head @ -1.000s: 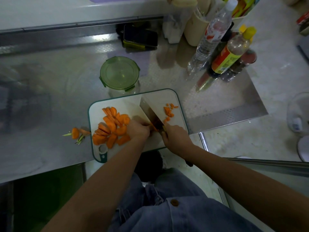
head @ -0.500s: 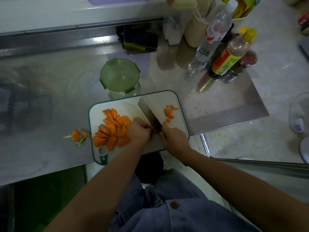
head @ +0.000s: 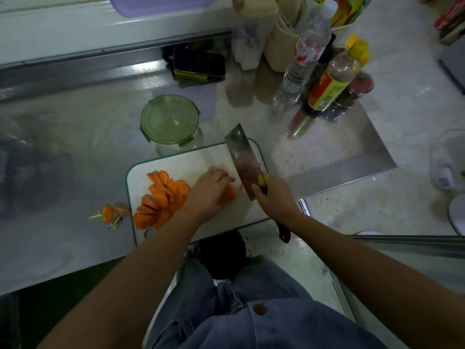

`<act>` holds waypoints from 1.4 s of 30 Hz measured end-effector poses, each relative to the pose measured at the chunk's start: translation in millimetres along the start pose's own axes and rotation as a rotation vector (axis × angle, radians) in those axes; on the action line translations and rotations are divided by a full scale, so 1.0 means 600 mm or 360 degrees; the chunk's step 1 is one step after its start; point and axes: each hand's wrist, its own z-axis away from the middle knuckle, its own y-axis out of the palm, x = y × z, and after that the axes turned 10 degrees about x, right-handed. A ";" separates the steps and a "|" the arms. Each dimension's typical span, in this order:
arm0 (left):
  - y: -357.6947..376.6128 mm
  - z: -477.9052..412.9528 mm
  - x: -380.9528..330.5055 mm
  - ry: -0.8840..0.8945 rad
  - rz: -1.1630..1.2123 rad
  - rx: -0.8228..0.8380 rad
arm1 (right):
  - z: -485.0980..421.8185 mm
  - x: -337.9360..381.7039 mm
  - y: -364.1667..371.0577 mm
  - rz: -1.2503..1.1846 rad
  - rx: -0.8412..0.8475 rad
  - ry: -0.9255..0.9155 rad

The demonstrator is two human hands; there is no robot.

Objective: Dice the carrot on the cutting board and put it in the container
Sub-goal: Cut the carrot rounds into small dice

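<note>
A white cutting board with a green rim lies at the counter's front edge. Orange carrot slices are piled on its left half. My left hand lies over a few carrot slices near the board's middle, fingers curved down on them. My right hand grips the handle of a cleaver, whose blade is lifted and tilted above the board's right side. A glass container with a green lid stands shut just behind the board.
Carrot tops and green stems lie on the steel counter left of the board. Bottles, a phone and tubs stand at the back right. A metal tray sits right of the board. The floor and my knees are below.
The cleaver has risen off the board and swung to the right, its blade now tilted flat. My left hand has shifted right over a few slices. The diced bits on the right are hidden.
</note>
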 end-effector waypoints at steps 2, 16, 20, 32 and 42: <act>-0.005 -0.004 0.001 0.0048 -0.0122 0.0040 | 0.004 -0.003 0.002 0.0009 0.0028 0.0009; 0.037 0.026 -0.036 -0.0627 0.0238 -0.0363 | 0.017 0.033 0.023 0.0524 0.0179 -0.0075; 0.038 0.027 -0.031 -0.0611 0.0264 -0.0414 | 0.019 0.039 0.018 0.0641 0.0245 -0.0086; 0.043 0.016 -0.022 -0.0620 0.0318 -0.0422 | 0.008 0.041 0.066 0.0631 0.0211 0.0073; 0.036 0.022 -0.025 -0.0653 0.0327 -0.0388 | 0.012 0.050 0.025 0.0516 0.0218 -0.0083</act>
